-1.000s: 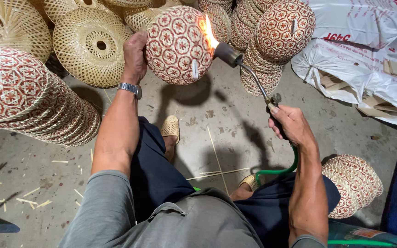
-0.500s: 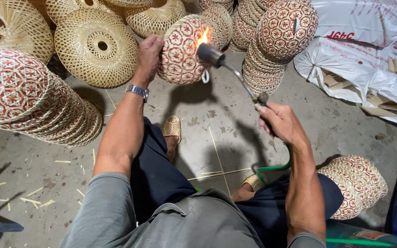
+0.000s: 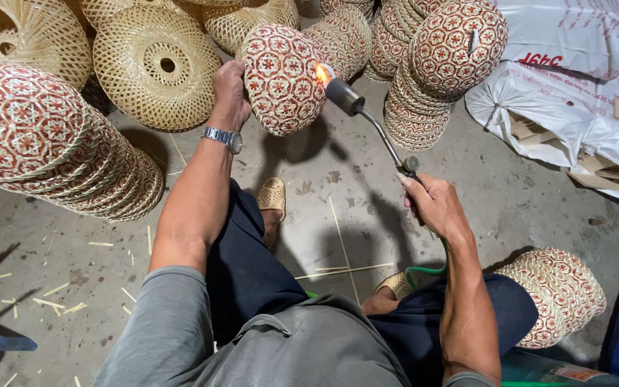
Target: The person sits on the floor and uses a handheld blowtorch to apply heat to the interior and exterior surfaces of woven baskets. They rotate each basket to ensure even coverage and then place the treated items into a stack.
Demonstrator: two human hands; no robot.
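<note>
My left hand grips the rim of a red-and-cream woven bamboo dome and holds it up, turned edge-on. My right hand is closed around the handle of a gas torch. The torch's black nozzle points at the dome's right side, and a small orange flame licks the weave there. A green hose runs from the torch down past my right knee. I wear a metal watch on the left wrist.
A nested stack of patterned domes lies at left, more stacks at back right, a small stack by my right knee. Plain bamboo shades lean behind. White sacks lie right. Bamboo splinters litter the concrete floor.
My left hand has rotated the dome from face-on to edge-on and brought it lower. The torch flame has shrunk and shifted left along the dome's surface with my right hand.
</note>
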